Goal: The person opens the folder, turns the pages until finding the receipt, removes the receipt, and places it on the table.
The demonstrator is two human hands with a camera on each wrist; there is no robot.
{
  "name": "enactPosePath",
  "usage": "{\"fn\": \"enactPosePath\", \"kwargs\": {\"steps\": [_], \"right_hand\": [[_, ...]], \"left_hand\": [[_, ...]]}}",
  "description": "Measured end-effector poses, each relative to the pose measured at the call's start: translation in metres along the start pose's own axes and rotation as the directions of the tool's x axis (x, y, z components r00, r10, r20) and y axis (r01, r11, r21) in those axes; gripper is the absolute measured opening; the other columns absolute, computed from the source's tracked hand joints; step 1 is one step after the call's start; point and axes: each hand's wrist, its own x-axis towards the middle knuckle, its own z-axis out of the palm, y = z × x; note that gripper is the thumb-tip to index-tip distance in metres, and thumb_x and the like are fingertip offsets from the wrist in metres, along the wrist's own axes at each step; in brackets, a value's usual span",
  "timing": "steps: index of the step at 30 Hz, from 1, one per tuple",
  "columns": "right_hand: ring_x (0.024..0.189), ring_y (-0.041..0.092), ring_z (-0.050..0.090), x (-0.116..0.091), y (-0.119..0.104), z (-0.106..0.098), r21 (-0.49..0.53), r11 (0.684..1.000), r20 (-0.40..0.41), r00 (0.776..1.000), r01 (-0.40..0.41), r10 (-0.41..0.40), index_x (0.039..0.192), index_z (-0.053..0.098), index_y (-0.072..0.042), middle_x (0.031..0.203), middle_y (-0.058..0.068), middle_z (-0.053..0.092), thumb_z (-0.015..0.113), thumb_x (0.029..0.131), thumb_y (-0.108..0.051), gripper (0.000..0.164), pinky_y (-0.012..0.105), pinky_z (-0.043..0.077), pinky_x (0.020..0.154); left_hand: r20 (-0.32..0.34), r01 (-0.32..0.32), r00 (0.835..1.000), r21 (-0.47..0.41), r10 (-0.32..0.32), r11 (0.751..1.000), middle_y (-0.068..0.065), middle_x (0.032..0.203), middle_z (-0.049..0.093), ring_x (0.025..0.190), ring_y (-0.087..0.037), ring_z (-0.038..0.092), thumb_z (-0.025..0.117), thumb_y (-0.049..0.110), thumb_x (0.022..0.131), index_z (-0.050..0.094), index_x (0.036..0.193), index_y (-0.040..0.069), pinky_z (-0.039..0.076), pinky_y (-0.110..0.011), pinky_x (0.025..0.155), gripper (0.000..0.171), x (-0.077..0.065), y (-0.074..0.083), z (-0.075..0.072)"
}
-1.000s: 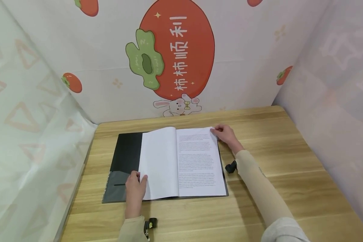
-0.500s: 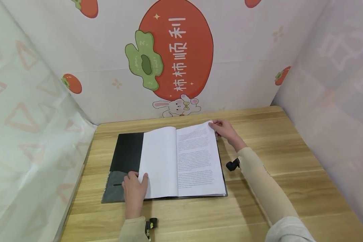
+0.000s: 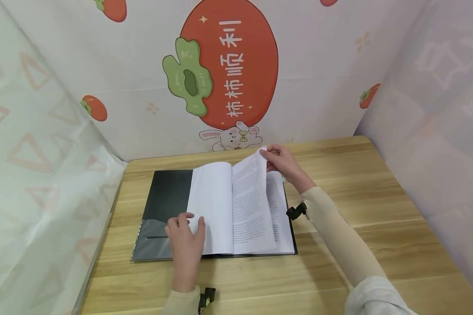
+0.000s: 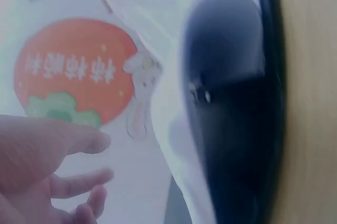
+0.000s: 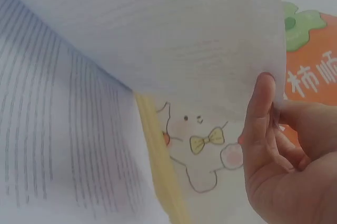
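A black folder (image 3: 167, 192) with printed sheets in it lies spread on the table. My right hand (image 3: 285, 166) pinches the top outer corner of a printed page (image 3: 250, 205) between thumb and fingers. That page leans up and to the left, baring the printed sheet (image 3: 277, 210) beneath. In the right wrist view, the raised page (image 5: 184, 34) hangs from the pinching fingers. My left hand (image 3: 186, 238) hovers at the outer edge of the blank left-hand page (image 3: 213, 205), thumb and fingers apart. The left wrist view also has this hand (image 4: 47, 161) holding nothing.
The folder rests on a wood-grain table (image 3: 339, 175). Behind it stands a white backdrop (image 3: 311, 109) with a large red persimmon print and a rabbit. White curtains (image 3: 43, 153) flank both sides. A grey pocket (image 3: 153, 240) is on the folder's lower left.
My right hand has lifted the page's corner and moved it up and left, uncovering the sheet below. My left hand has shifted slightly right over the left page, its fingers spreading.
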Motion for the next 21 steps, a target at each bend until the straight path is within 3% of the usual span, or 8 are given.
{"fn": "enactPosePath", "kwargs": {"steps": [2,4,6,9,12,14,17,21], "right_hand": [[0.068,0.015,0.068,0.000,-0.003,0.005,0.009,1.000,0.002,1.000,0.008,-0.008,0.123,0.058,0.005,0.095,0.008,0.072,0.065,0.107,-0.024,0.034,0.025,0.059,0.063],[0.069,0.015,0.068,0.001,-0.007,0.010,0.006,1.000,0.010,1.000,0.018,-0.018,0.120,0.058,0.005,0.095,0.009,0.072,0.064,0.107,-0.024,0.032,0.025,0.059,0.064],[0.070,0.016,0.068,0.001,-0.011,0.016,-0.002,1.000,0.019,0.999,0.029,-0.029,0.119,0.057,0.004,0.095,0.009,0.071,0.063,0.108,-0.024,0.031,0.026,0.059,0.064],[0.072,0.017,0.069,0.002,-0.016,0.024,-0.012,0.999,0.031,0.999,0.043,-0.043,0.120,0.057,0.004,0.099,0.013,0.072,0.063,0.108,-0.024,0.031,0.028,0.061,0.067],[0.073,0.019,0.070,0.004,-0.018,0.032,-0.008,0.999,0.041,0.998,0.039,-0.039,0.122,0.058,0.003,0.103,0.016,0.071,0.063,0.108,-0.025,0.032,0.031,0.062,0.070],[0.074,0.020,0.071,0.006,-0.019,0.038,0.003,0.999,0.046,0.998,0.031,-0.032,0.123,0.057,0.003,0.106,0.018,0.071,0.063,0.108,-0.025,0.032,0.034,0.063,0.073],[0.073,0.020,0.073,0.007,-0.022,0.047,0.027,0.999,0.050,0.998,0.027,-0.028,0.122,0.057,0.002,0.106,0.019,0.071,0.063,0.108,-0.023,0.030,0.043,0.063,0.079],[0.071,0.021,0.074,0.008,-0.025,0.057,0.047,0.998,0.063,0.998,0.030,-0.032,0.117,0.056,0.001,0.101,0.018,0.071,0.063,0.108,-0.023,0.026,0.048,0.062,0.081]], "left_hand": [[-0.017,-0.096,0.995,-0.058,0.095,0.994,-0.017,0.100,0.053,0.095,-0.034,0.048,0.076,0.013,0.096,0.067,0.108,0.001,0.040,-0.042,0.073,0.019,-0.004,0.011,0.003],[-0.049,-0.228,0.973,-0.132,0.224,0.965,-0.014,0.098,0.054,0.092,-0.031,0.052,0.076,0.009,0.096,0.068,0.105,0.003,0.042,-0.040,0.073,0.014,-0.007,0.021,0.006],[-0.077,-0.371,0.929,-0.193,0.363,0.909,-0.013,0.099,0.055,0.091,-0.027,0.055,0.074,0.008,0.097,0.070,0.105,0.005,0.046,-0.036,0.072,0.009,-0.008,0.030,0.009],[-0.095,-0.535,0.843,-0.246,0.530,0.808,-0.010,0.102,0.057,0.088,-0.021,0.060,0.069,0.011,0.102,0.072,0.109,0.009,0.050,-0.031,0.068,0.008,-0.012,0.044,0.012],[-0.063,-0.596,0.797,-0.239,0.601,0.766,-0.003,0.097,0.059,0.079,-0.015,0.057,0.066,0.021,0.105,0.071,0.109,0.012,0.049,-0.025,0.063,0.011,-0.018,0.058,0.013],[-0.039,-0.598,0.796,-0.208,0.604,0.774,0.002,0.090,0.059,0.073,-0.011,0.055,0.066,0.029,0.105,0.069,0.106,0.012,0.046,-0.023,0.060,0.017,-0.023,0.065,0.014],[0.010,-0.571,0.814,-0.161,0.580,0.805,0.008,0.082,0.058,0.065,-0.006,0.045,0.072,0.041,0.100,0.063,0.101,0.015,0.040,-0.020,0.055,0.027,-0.030,0.070,0.016],[0.055,-0.534,0.837,-0.133,0.544,0.835,0.013,0.078,0.056,0.060,0.000,0.038,0.081,0.035,0.089,0.059,0.100,0.016,0.034,-0.018,0.052,0.031,-0.036,0.072,0.015]]}}
